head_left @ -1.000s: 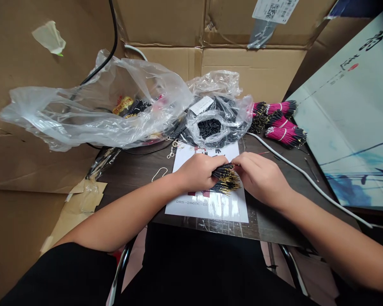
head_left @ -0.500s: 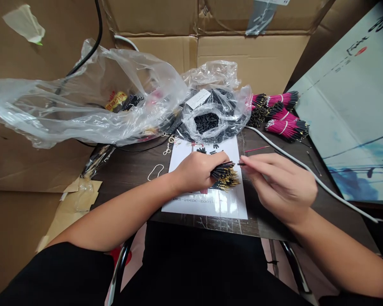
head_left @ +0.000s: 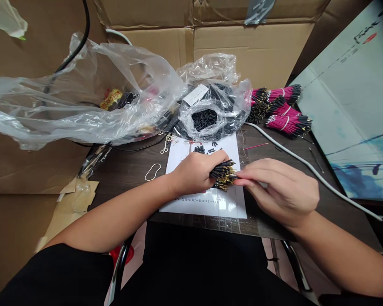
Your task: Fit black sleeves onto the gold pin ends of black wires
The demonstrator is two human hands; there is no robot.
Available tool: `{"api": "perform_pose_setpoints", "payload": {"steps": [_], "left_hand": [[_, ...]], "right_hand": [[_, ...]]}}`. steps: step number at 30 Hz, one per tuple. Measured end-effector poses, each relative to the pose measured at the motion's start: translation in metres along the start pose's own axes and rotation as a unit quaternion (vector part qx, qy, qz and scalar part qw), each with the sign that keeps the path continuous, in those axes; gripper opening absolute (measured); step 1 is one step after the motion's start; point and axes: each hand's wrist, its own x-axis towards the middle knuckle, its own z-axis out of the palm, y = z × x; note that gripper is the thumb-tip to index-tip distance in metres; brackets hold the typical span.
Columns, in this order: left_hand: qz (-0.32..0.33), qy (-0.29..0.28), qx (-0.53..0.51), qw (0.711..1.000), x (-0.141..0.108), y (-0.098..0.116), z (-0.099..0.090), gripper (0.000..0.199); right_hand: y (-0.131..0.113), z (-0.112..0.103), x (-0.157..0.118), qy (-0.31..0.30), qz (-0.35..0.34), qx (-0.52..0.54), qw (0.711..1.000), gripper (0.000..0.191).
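Note:
My left hand (head_left: 198, 171) is closed round a thick bundle of wires (head_left: 224, 173). Their ends point right; some wear black sleeves and others show bare gold-coloured pins. At the bundle's tips, my right hand (head_left: 276, 189) pinches a small black sleeve (head_left: 235, 176) between thumb and forefinger, touching one of the wire ends. Beneath the hands lies a printed white sheet (head_left: 198, 208). Several loose black sleeves (head_left: 199, 149) are scattered on its far part. The rest of the bundle is hidden inside my left fist.
Behind the sheet stands an open plastic bag (head_left: 217, 131) full of black sleeves. Tied bundles of pink wires (head_left: 284, 123) lie at the back right. A white cable (head_left: 287, 149) crosses the right side. A large clear bag (head_left: 115, 123) and a rubber band (head_left: 152, 171) are left.
My right hand has moved slightly left and down, bringing the black sleeve from just beside the bundle onto its tips. My left hand keeps its hold. The view has shifted a little.

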Motion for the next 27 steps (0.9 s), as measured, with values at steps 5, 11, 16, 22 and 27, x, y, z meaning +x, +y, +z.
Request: {"api": "perform_pose_setpoints", "payload": {"steps": [5, 11, 16, 22, 27], "left_hand": [[-0.006, -0.004, -0.011, 1.000, -0.0003, 0.0017, -0.0017, 0.020], [0.008, 0.006, 0.008, 1.000, -0.0008, -0.0017, 0.0037, 0.016], [0.019, 0.008, 0.039, 0.999, -0.0013, -0.0027, 0.0066, 0.019], [0.012, 0.010, 0.055, 0.998, -0.0002, -0.0013, 0.0049, 0.022], [0.001, 0.009, 0.087, 0.996, 0.0014, -0.0014, 0.0047, 0.022]], "right_hand": [[-0.0004, -0.0015, 0.0008, 0.003, 0.000, -0.011, 1.000, 0.032], [-0.0017, -0.0008, 0.0008, 0.001, 0.002, -0.009, 1.000, 0.029], [-0.0024, 0.0004, 0.0010, -0.012, 0.000, -0.008, 1.000, 0.026], [-0.0029, 0.0009, 0.0014, -0.023, -0.015, -0.036, 0.999, 0.022], [-0.0018, 0.0008, 0.0004, -0.024, -0.030, -0.086, 0.996, 0.022]]}}
